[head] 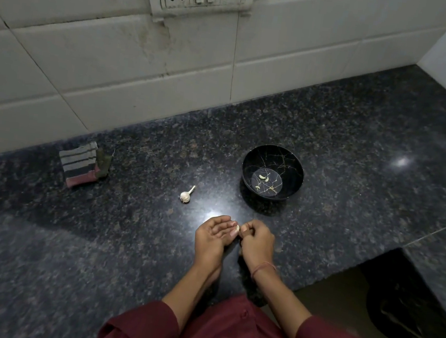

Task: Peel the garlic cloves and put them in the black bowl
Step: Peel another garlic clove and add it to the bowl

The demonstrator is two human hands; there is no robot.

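Counter [362, 136]: carries everything. Black bowl [251, 158]: just beyond grips, short drop; peeled cloves [263, 178] inside. Left grip [211, 238], right grip [256, 241]: meet low over counter. Garlic bulb [185, 196]: left of bowl, reachable. Clove [236, 228]: pinched steady in left fingertips; right pinches its skin, probably stripping.

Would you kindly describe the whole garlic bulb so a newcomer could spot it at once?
On the dark speckled granite counter below the white tiled wall, look between the striped folded cloth and the round black bowl. The small white garlic bulb lies there; unlike the bowl's peeled cloves, it is whole, with a short stem.
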